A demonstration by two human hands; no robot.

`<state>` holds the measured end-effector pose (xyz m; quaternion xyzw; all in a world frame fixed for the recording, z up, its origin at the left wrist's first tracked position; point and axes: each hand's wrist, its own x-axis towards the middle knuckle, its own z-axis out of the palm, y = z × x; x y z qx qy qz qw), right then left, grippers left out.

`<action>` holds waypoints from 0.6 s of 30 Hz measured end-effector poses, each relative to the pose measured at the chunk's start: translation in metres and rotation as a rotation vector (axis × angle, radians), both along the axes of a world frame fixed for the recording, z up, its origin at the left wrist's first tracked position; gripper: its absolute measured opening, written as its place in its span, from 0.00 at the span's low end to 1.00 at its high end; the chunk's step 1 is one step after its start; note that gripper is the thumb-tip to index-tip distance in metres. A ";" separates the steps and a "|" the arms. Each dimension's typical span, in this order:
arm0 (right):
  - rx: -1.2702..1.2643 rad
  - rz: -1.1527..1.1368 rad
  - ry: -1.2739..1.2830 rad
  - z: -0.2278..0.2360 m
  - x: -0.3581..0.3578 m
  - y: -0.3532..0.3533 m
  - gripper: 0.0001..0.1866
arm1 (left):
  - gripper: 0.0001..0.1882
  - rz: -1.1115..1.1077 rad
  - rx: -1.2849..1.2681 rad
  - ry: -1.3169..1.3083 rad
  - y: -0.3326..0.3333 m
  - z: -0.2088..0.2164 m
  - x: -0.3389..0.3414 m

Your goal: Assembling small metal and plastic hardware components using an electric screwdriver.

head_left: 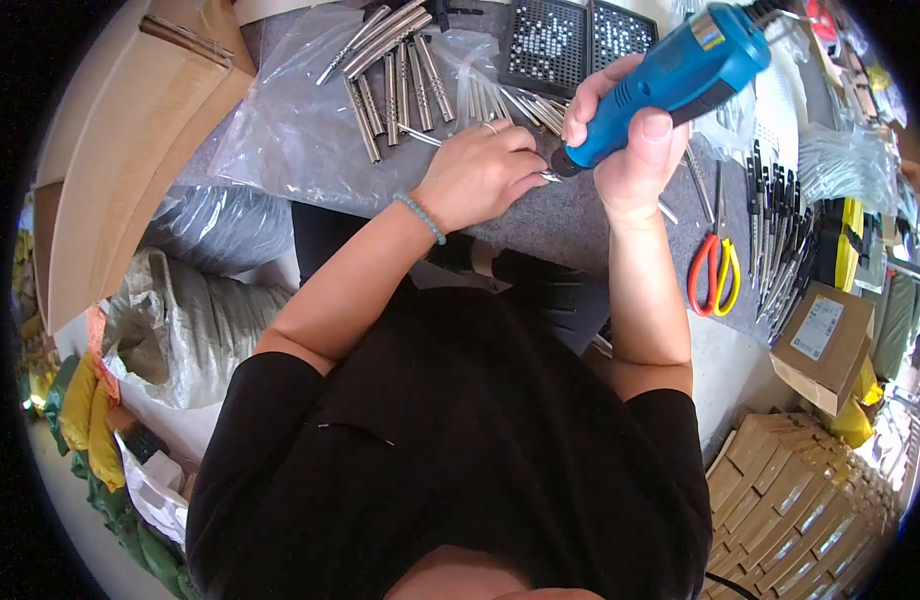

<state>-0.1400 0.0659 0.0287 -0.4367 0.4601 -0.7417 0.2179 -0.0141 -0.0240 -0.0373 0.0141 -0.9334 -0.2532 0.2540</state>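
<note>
Right-hand grip [635,175] wrapped around blue rotary tool [670,80], left-hand grip [488,170] pinching slim metal piece [551,178] near tool's tip [563,163], scissors [718,240] on grey worktop [550,222]

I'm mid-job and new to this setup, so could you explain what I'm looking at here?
There is no robot here: these are a person's two bare hands. The single picture comes from a wide fisheye camera worn on the person's head, looking down, so straight edges bend near the rim. Its left is the person's left.

The right hand holds a blue power tool, its black nose pointing down toward the left hand. That hand pinches a slim, shiny metal piece, mostly covered by the fingers.

On the grey work surface lie metal tubes on clear plastic, black trays of small pale pieces, and scissors with red and yellow handles.
</note>
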 end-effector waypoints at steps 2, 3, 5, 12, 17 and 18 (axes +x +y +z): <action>0.004 -0.035 -0.012 0.003 -0.005 -0.006 0.38 | 0.06 0.002 0.000 0.003 -0.004 0.000 -0.004; -0.012 -0.047 -0.002 0.006 -0.008 -0.007 0.37 | 0.06 0.006 -0.004 0.001 -0.007 0.003 -0.006; -0.039 -0.079 0.024 0.015 -0.020 -0.007 0.37 | 0.05 0.006 -0.011 0.003 -0.010 0.011 -0.012; -0.195 -0.172 -0.120 0.041 -0.035 -0.007 0.25 | 0.07 -0.046 -0.196 -0.024 -0.006 0.021 -0.026; -0.195 -0.207 -0.077 0.040 -0.028 0.009 0.19 | 0.07 -0.207 -0.190 -0.030 0.012 -0.004 -0.021; -0.171 -0.229 -0.116 0.038 -0.028 0.013 0.17 | 0.08 -0.210 -0.212 -0.159 0.016 0.002 -0.019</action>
